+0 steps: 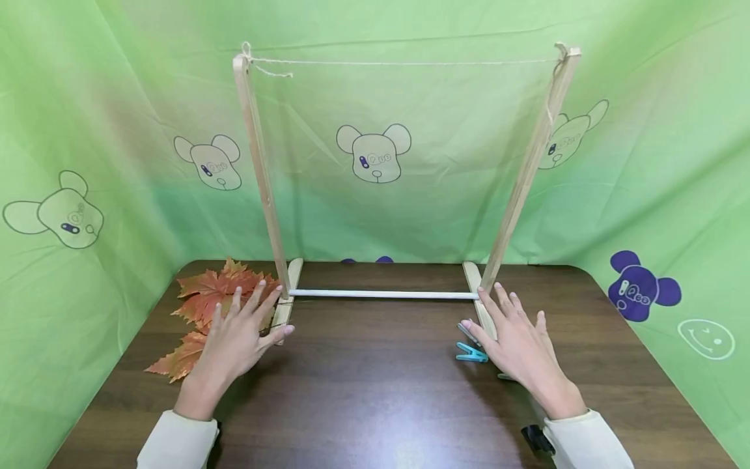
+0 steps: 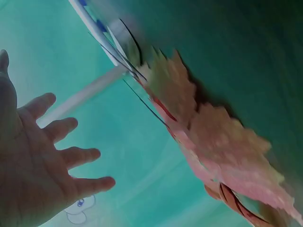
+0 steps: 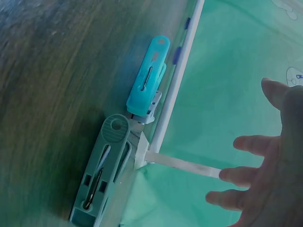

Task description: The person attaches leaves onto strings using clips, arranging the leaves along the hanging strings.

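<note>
With spread fingers, my left hand is over the table beside the orange-red maple leaves, near the foot of a wooden frame's left post. My right hand also has its fingers spread, near the base of the right post. Neither palm holds anything in the wrist views. A blue clothespin lies just left of the right hand. The right wrist view shows a larger grey-green clothespin and a pale grey one, which the hand partly hides in the head view.
A string is tied across the post tops, with a loose end at the left. A white rod joins the posts low down, on flat wooden feet. Green cloth with bear drawings surrounds the brown table.
</note>
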Motion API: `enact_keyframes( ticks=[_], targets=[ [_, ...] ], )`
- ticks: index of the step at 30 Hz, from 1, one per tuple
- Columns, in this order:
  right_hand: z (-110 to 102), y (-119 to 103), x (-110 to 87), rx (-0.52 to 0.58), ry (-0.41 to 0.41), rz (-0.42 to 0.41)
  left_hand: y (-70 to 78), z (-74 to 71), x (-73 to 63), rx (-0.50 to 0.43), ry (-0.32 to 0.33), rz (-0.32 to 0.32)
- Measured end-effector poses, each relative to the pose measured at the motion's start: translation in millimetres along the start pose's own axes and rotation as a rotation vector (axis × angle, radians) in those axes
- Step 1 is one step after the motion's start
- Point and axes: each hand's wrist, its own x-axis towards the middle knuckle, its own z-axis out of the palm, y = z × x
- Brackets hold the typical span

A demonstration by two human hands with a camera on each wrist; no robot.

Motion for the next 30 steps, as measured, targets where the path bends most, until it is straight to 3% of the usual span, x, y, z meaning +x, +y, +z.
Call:
enact_keyframes(
  ticks=[16,30],
  targets=[
    [0,-1,1.8,0.037,0.028,-0.022,-29.6,-3.3,7.1,-0.003,-0.027,-0.011],
    [3,0,1.6,0.058,0.012,-0.021,-56.0,-4.8,16.2,-0.029,0.045,0.041]
  ],
)
